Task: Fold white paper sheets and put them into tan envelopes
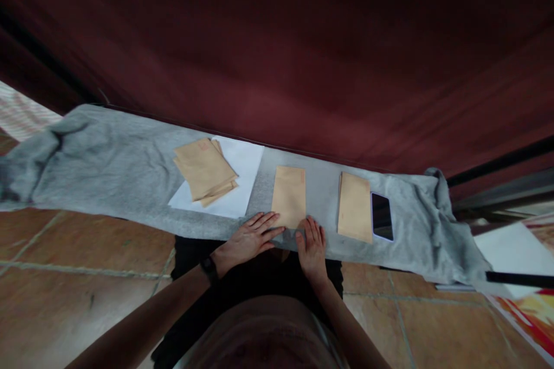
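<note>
A brown paper envelope (289,193) lies flat on the grey cloth in front of me, its short end toward my body. My left hand (255,235) rests at its lower left corner, fingers stretched out flat. At the lower right corner is my right hand (312,247), palm down, with fingers extended and the thumb a little apart. Neither hand grips anything. To the left, a loose pile of brown envelopes (205,168) sits on white paper (250,170). On the right lies a neater stack of brown envelopes (355,206).
A smartphone (382,217) lies right beside the right-hand stack. The grey cloth (116,155) covers a long narrow surface and bunches up at both ends. Behind it hangs a dark red fabric (277,69). Tiled floor (78,282) shows below, and printed sheets (530,317) are at far right.
</note>
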Action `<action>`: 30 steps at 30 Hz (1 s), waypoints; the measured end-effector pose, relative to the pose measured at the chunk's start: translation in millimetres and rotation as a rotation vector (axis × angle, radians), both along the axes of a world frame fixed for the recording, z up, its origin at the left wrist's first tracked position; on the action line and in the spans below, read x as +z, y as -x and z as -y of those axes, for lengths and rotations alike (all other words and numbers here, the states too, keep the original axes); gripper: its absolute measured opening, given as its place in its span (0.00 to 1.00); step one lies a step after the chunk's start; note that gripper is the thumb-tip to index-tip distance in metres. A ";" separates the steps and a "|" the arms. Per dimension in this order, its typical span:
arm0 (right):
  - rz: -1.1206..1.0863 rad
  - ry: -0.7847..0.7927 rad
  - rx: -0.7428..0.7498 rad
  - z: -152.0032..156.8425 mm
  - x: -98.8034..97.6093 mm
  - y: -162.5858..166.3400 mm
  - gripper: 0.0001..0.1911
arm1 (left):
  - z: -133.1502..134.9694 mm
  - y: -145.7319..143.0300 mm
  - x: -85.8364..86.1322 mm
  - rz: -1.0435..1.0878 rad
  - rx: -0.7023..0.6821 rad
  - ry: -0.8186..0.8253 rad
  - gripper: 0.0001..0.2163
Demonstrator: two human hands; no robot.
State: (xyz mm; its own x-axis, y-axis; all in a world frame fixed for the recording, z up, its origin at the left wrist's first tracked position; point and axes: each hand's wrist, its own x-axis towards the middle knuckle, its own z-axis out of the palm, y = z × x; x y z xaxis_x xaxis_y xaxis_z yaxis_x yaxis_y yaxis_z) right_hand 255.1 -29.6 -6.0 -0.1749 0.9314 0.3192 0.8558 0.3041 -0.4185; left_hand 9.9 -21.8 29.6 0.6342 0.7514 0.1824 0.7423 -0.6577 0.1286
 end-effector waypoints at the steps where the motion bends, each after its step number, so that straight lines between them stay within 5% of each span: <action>1: -0.002 0.007 -0.001 -0.1 0.2 -0.2 0.27 | 0.0 0.1 -0.1 0.000 0.003 -0.001 0.24; 20: 0.089 -0.037 0.044 3.7 1.5 1.4 0.28 | 7.9 -9.6 -3.9 -0.024 0.077 -0.018 0.28; 30: 0.231 -0.042 0.233 11.7 6.8 13.2 0.30 | 4.6 -18.2 -3.1 0.022 0.113 0.000 0.21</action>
State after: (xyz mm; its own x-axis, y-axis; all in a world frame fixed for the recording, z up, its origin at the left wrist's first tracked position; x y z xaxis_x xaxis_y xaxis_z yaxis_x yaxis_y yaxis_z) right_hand 241.9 -41.4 0.8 -0.4542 0.8445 0.2839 0.8318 0.5161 -0.2043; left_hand 28.0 -26.4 26.5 0.5408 0.8182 0.1952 0.8088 -0.5696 0.1462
